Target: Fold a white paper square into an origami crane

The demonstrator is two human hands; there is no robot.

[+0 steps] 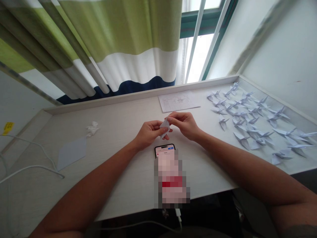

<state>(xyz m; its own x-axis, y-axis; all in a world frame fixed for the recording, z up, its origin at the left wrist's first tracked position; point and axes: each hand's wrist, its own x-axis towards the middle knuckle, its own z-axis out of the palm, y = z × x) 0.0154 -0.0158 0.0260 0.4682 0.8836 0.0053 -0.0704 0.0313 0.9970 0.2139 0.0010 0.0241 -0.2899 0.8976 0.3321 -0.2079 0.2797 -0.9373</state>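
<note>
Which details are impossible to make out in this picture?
All in the head view:
1. Black-framed rectangular smartphone: lower screen hidden by pixel blocks.
2. Flat white printed paper sheet: writing too small.
3. Small folded white paper: partly hidden by the left hand's thumb.

Folded paper [164, 125] above desk [119, 117], phone [170, 172] before it, paper cranes [239, 123] right, form [178, 101] behind, sheet [72, 152] left

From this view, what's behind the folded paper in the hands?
Past the right edge of the folded paper, fingertips of the left hand show; farther back, a marked sheet lies on the table. The paper hides its own back face and part of those fingers.
</note>
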